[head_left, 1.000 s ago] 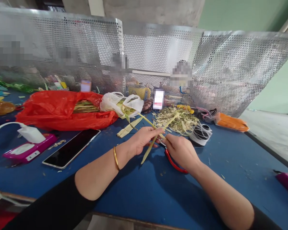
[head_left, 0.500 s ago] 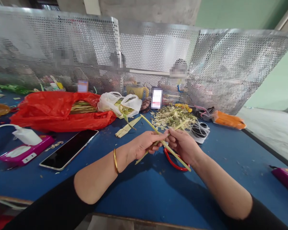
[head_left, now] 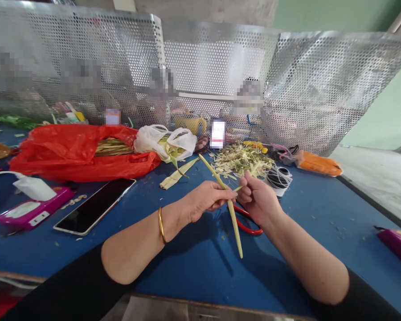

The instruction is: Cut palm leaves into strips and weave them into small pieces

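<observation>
Above the blue table, my left hand [head_left: 211,197] is closed around a long pale-green strip of dried leaf [head_left: 234,223], which slants down toward me. My right hand [head_left: 255,196] pinches a second, thinner leaf strip [head_left: 239,188] that crosses the first one at the left fingertips. The exact crossing is partly hidden by my fingers. Below the hands lie red-handled scissors [head_left: 252,232], their blades covered by the hands and strip. Just beyond my right hand sits a spool of grey cord [head_left: 279,179].
A heap of leaf scraps [head_left: 240,159] lies before a perforated metal screen [head_left: 217,62]. A red plastic bag [head_left: 53,149], a white bag [head_left: 182,145] and a loose husk [head_left: 178,174] are leftward. Nearer are a phone [head_left: 95,206] and a purple power strip [head_left: 36,209]. An orange packet [head_left: 319,163] lies right.
The long strip has swung from a diagonal to a steeper angle, its near end now lower and further left. My right hand has shifted slightly right, away from my left.
</observation>
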The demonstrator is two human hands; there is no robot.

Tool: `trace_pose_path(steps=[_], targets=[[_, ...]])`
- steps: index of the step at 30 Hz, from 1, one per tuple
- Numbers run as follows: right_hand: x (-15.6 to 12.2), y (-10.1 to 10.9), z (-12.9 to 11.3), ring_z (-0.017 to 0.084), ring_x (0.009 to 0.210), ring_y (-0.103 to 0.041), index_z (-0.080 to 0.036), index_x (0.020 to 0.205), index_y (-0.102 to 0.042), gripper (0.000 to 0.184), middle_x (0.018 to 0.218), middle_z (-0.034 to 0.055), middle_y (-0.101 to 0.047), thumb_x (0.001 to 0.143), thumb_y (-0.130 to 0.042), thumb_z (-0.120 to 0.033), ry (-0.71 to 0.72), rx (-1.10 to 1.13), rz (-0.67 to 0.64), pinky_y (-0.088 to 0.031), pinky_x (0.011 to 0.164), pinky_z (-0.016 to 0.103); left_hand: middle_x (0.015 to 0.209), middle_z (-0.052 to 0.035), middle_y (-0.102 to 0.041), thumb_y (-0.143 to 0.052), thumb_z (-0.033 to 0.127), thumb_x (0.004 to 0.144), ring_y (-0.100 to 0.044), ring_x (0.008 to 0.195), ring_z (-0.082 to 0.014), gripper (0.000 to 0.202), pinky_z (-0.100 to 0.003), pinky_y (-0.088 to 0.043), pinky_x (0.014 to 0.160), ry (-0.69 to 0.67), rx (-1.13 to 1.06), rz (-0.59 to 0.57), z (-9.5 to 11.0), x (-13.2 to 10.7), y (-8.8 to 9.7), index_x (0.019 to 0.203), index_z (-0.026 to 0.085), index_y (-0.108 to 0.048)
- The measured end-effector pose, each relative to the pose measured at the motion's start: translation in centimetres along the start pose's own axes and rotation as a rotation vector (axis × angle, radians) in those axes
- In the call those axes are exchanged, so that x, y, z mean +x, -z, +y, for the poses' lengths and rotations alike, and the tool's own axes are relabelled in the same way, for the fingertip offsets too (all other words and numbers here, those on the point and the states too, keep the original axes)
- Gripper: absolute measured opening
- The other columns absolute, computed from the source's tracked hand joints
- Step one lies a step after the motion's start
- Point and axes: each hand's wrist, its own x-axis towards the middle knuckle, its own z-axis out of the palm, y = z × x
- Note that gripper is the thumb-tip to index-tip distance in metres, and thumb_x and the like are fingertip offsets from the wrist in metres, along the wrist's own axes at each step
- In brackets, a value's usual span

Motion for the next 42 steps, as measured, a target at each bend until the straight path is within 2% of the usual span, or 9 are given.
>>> trace_pose_path(steps=[9,13,17,20,24,26,35,37,42], targets=[[0.2,0.3,-0.5,0.005,0.038,-0.027,-0.019,0.063,-0.05,0.042,0.045,-0.0098,-0.031,0.077,-0.069,-0.053,-0.025,-0.029,-0.016,-0.025,0.038,0.018,0.052,0.0051,-0.041,-0.072,0.044,0.07,-0.026,0.044,-0.0052,0.031,-0.026,-0.011,0.046,0.013,-0.035,0.007,0.4,-0.1,0.1,0.072,0.014,-0.069],[0.5,1.6,-1.9,0.007,0.038,-0.037,-0.017,0.067,-0.061,0.043,0.048,-0.0048,-0.046,0.076,-0.065,-0.059,-0.016,-0.325,0.001,-0.028,0.038,0.022,0.059,0.0037,-0.044,-0.061,0.052,0.079,-0.025,0.045,-0.0048,0.042,-0.025,-0.01,0.045,0.009,-0.124,-0.028,0.6,0.1,0.7,0.083,0.012,-0.071],[0.1,2.3,-3.0,0.01,0.039,-0.037,-0.017,0.052,-0.06,0.052,0.039,-0.0031,-0.041,0.082,-0.056,-0.06,0.402,-0.892,0.206,-0.028,0.043,0.026,0.056,0.0043,-0.042,-0.062,0.048,0.081,-0.025,0.044,-0.0049,0.037,-0.024,-0.013,0.045,-0.024,-0.04,0.015,0.5,0.2,0.8,0.079,0.012,-0.072],[-0.4,1.9,-2.9,0.012,0.053,-0.045,-0.018,0.061,-0.065,0.04,0.051,-0.0015,-0.051,0.084,-0.057,-0.05,0.661,-1.027,0.2,-0.032,0.051,0.025,0.052,0.0041,-0.043,-0.066,0.05,0.077,-0.027,0.044,-0.0057,0.038,-0.024,-0.015,0.045,-0.052,0.05,0.035,0.3,0.0,0.2,0.066,0.014,-0.068],[-0.5,0.9,-1.5,0.013,0.058,-0.049,-0.018,0.064,-0.064,0.033,0.06,-0.0007,-0.058,0.075,-0.066,-0.049,0.357,-0.841,-0.165,-0.037,0.053,0.024,0.048,0.0035,-0.043,-0.07,0.053,0.07,-0.032,0.045,-0.0068,0.045,-0.024,-0.019,0.045,-0.055,0.166,0.016,-0.1,-0.2,-0.7,0.05,0.017,-0.053],[-0.5,0.6,-0.8,0.011,0.051,-0.046,-0.018,0.06,-0.06,0.036,0.053,-0.0026,-0.053,0.071,-0.069,-0.05,0.188,-0.668,-0.234,-0.036,0.048,0.024,0.046,0.0039,-0.042,-0.068,0.053,0.071,-0.033,0.044,-0.0068,0.046,-0.024,-0.021,0.045,-0.072,0.224,0.008,-0.3,-0.3,-1.0,0.047,0.017,-0.05],[-0.4,0.1,1.4,0.008,0.031,-0.033,-0.022,0.057,-0.047,0.032,0.043,-0.0082,-0.038,0.074,-0.066,-0.042,0.246,-0.48,-0.024,-0.024,0.032,0.023,0.047,0.0009,-0.05,-0.07,0.046,0.071,-0.04,0.043,-0.0081,0.04,-0.023,-0.03,0.045,-0.123,0.251,-0.05,-0.2,-0.7,-1.4,0.048,0.016,-0.057],[-0.4,0.1,1.2,0.009,0.035,-0.038,-0.022,0.059,-0.048,0.03,0.047,-0.0061,-0.042,0.08,-0.061,-0.04,0.372,-0.663,-0.006,-0.028,0.036,0.024,0.047,0.001,-0.051,-0.071,0.043,0.071,-0.041,0.043,-0.0076,0.038,-0.023,-0.03,0.045,-0.116,0.212,-0.02,-0.2,-0.6,-1.5,0.047,0.016,-0.057],[-1.3,0.4,-0.7,0.017,0.069,-0.055,-0.02,0.077,-0.06,0.024,0.082,0.0063,-0.062,0.09,-0.048,-0.035,0.923,-1.305,0.193,-0.037,0.06,0.028,0.051,0.0027,-0.049,-0.066,0.04,0.077,-0.041,0.044,-0.0064,0.029,-0.022,-0.027,0.044,-0.116,-0.012,0.217,-0.5,0.4,-0.4,0.065,0.014,-0.067]])
